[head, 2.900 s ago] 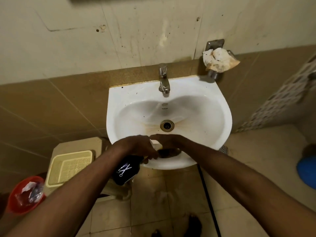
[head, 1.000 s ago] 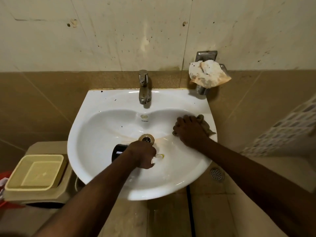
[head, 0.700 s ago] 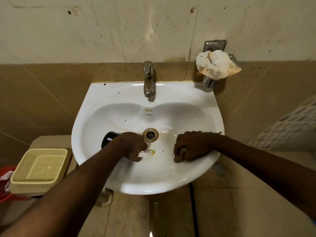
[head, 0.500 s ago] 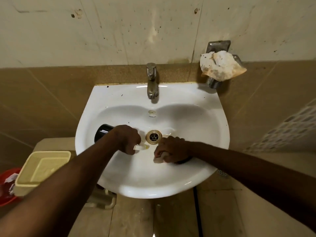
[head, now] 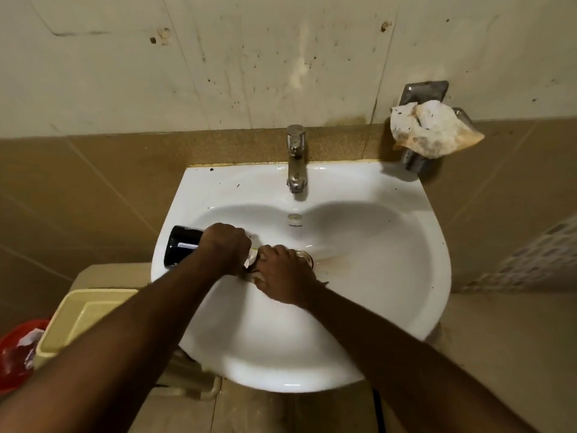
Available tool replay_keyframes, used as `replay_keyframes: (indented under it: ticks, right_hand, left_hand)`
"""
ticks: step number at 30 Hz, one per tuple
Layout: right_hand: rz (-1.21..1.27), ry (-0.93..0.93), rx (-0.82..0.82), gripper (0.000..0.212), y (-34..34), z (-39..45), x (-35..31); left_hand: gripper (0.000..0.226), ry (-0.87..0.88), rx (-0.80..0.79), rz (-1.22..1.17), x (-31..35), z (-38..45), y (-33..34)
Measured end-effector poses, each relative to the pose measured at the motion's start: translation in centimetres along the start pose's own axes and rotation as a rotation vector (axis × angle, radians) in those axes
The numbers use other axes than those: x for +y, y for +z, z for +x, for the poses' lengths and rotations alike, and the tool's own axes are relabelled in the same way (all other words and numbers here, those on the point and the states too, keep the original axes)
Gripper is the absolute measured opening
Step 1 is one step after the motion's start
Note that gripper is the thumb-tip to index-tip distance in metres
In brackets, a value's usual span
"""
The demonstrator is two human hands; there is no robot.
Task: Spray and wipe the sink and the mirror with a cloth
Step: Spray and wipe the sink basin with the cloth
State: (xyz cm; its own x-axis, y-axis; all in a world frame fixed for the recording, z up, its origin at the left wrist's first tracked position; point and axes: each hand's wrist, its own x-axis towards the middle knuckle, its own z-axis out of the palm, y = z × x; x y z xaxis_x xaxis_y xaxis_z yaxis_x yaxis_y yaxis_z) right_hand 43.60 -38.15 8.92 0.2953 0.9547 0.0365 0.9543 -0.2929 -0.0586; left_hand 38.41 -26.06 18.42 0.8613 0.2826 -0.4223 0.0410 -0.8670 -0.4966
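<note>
A white wall-hung sink (head: 390,276) fills the middle of the head view, with brown staining beside its drain (head: 307,257). My left hand (head: 226,245) grips a black spray bottle (head: 181,245) lying on its side, nozzle toward the drain. My right hand (head: 282,276) is closed on a dark cloth and presses it into the basin just left of the drain; the cloth is almost wholly hidden under the hand. The two hands nearly touch. No mirror is in view.
A metal tap (head: 296,159) stands at the sink's back rim. A wall soap holder with crumpled stained paper (head: 432,129) is at the back right. A cream basket (head: 84,320) and a red bowl (head: 14,357) sit low on the left.
My right hand has swept the cloth from the basin's right rim down and left to the drain. The left hand with the bottle has shifted slightly left and up.
</note>
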Motion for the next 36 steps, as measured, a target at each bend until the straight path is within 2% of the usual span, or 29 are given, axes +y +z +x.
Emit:
replay_keyframes:
  ticks: [3,5,7,8,10,15,17,19,21,23,25,27,28,31,33,36]
  right_hand:
    - [-0.206,0.052,0.049,0.005,-0.2,2.0,-0.8]
    - [-0.319,-0.047,0.097,0.014,-0.4,3.2,0.9]
    - [-0.427,-0.2,0.305,0.019,-0.7,3.7,3.6]
    - [-0.469,-0.274,0.354,0.02,-0.8,3.1,4.7]
    - [-0.595,-0.352,0.318,0.018,-0.2,0.9,7.3]
    - [-0.78,-0.214,0.226,0.018,-2.9,-5.4,14.7]
    - [-0.755,-0.186,0.186,0.019,-4.5,-6.9,16.3]
    - [-0.586,-0.091,0.137,0.013,-5.6,-8.0,15.9]
    - [-0.404,-0.006,-0.036,0.001,-6.7,-8.6,14.6]
    - [-0.333,0.095,-0.286,0.018,-7.2,-9.0,13.5]
    - [-0.259,0.203,-0.281,0.025,-6.4,-8.2,12.2]
    - [-0.222,0.313,-0.161,0.025,-4.9,-6.7,10.6]
    - [-0.156,0.365,-0.176,0.025,-4.1,-6.0,10.1]
    - [0.117,0.312,-0.282,0.03,-3.5,-4.8,9.7]
    - [0.033,0.337,-0.273,0.03,-4.3,-5.4,10.2]
    - [-0.332,0.425,-0.047,0.017,-5.7,-8.0,11.5]
  left_hand:
    - [0.028,-0.065,0.062,0.029,-1.1,0.3,0.5]
    - [0.027,-0.077,0.088,0.053,-1.2,0.2,0.8]
    - [0.028,-0.056,0.116,0.061,-0.9,0.2,1.0]
    - [0.028,-0.045,0.127,0.045,-0.6,0.2,0.9]
    - [0.029,-0.026,0.136,-0.034,0.4,0.5,0.7]
    - [0.034,0.103,0.256,-0.12,2.7,1.7,0.5]
    - [0.032,0.138,0.276,-0.131,3.3,1.9,0.0]
    - [0.031,0.139,0.263,-0.133,3.9,2.0,-0.6]
    - [0.031,0.122,0.241,-0.145,3.9,2.0,-0.9]
    - [0.035,0.163,0.247,-0.157,3.5,1.9,-0.8]
    - [0.04,0.238,0.288,-0.137,3.2,1.6,-0.5]
    - [0.04,0.244,0.281,-0.139,3.1,1.4,-0.3]
    - [0.04,0.224,0.266,-0.157,3.1,1.3,-0.3]
    - [0.038,0.23,0.304,-0.19,3.4,1.3,0.0]
    - [0.037,0.258,0.316,-0.207,3.6,1.5,0.2]
    - [0.037,0.258,0.273,-0.263,4.5,1.9,-0.2]
